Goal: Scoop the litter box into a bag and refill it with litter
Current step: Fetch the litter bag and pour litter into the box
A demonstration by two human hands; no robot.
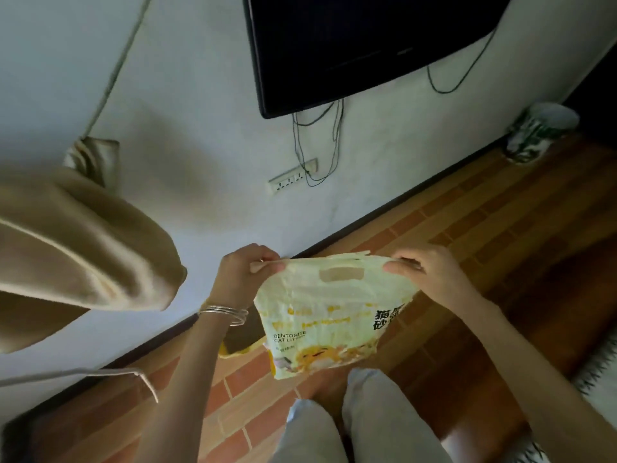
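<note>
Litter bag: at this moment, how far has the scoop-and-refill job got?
Done: nothing visible proves scooping; no litter box shows. In hand: left hand and right hand pinch the top corners of the litter bag, held up above the floor. Left: pouring litter in.

Thin, slightly glossy, crinkled plastic on the yellow litter bag [329, 315]. Smooth metal bangles [224, 312], faintly shining. Soft matt cloth on the beige drape [80, 248]. Brick-patterned floor [484, 228], smooth with low sheen. Matt painted wall [187, 128]. Glossy black screen [360, 41].
</note>
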